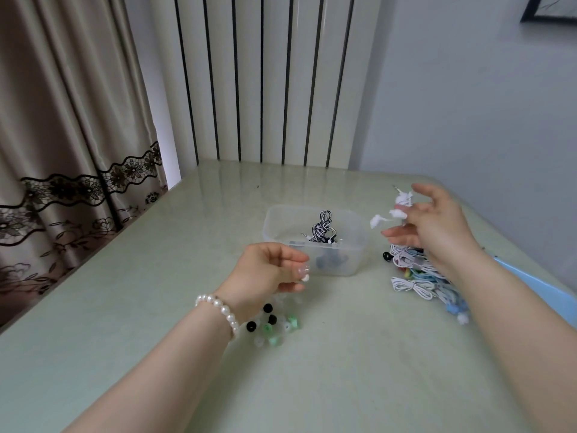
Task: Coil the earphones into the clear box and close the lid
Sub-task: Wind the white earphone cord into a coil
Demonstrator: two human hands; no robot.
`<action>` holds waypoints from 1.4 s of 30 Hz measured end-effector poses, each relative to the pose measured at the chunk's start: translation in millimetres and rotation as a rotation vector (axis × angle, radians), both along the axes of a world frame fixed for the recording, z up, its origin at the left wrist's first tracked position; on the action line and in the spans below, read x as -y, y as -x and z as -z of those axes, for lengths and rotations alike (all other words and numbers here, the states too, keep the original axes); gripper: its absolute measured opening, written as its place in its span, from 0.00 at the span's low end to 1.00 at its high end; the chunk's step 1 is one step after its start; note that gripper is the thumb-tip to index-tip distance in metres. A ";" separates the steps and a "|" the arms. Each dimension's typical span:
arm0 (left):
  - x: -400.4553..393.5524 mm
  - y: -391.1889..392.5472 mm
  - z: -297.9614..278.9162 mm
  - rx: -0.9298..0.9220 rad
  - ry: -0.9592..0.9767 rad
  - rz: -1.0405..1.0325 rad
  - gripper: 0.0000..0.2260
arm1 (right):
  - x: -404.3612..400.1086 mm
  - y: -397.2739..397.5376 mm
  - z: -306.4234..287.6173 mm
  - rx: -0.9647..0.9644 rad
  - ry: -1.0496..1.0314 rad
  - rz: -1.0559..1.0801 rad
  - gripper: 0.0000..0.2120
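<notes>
Pale-green desk [131, 307], glossy, is carrying everything listed below.

Box [313, 239], clear plastic, is sitting open near the desk's middle; a coiled black-and-white set [321, 229] is lying inside with some darker items beneath. No lid on it; a light-blue flat piece [537, 289] at the right edge may be the lid, though I cannot tell.

Pile [415, 276] of white and coloured earphones is waiting just right of the box, partly behind the right forearm.

Right hand [437, 226] is hovering above that pile, its fingers [402, 215] loosely curled, pinching a white earphone [401, 203], blurred, with an end dangling toward the box.

Left hand [268, 267] is hanging in front of the box, its fingers half curled, apparently holding nothing.

Ear tips [271, 326], black, green and clear, are lying scattered under the left wrist.

Risk: the loose pinch is leaving a dangling end free, so the coil could spring open or snag the box rim; the left wrist could sweep the tips off the desk.
</notes>
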State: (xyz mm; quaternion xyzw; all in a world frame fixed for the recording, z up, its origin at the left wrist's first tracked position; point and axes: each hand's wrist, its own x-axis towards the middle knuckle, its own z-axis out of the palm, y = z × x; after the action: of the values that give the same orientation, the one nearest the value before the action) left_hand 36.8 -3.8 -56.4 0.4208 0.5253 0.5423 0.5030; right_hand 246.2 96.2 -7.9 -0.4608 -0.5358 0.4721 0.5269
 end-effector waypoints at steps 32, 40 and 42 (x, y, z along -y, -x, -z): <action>5.7 -26.3 2.3 0.570 0.145 0.123 0.11 | 72.5 31.0 41.4 0.059 -0.124 -0.438 0.13; 6.0 -30.7 2.9 0.584 0.176 0.102 0.09 | 64.3 29.0 46.6 0.073 -0.106 -0.306 0.08; 4.6 -30.3 4.3 0.566 0.174 0.056 0.07 | 63.5 27.9 44.2 0.073 -0.151 -0.264 0.07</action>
State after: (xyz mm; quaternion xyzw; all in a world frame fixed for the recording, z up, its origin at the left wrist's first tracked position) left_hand 67.1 -8.4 -60.7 0.2224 0.3972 0.5768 0.6783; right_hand 218.3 32.7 -52.1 -0.3624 -0.6443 0.4787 0.4737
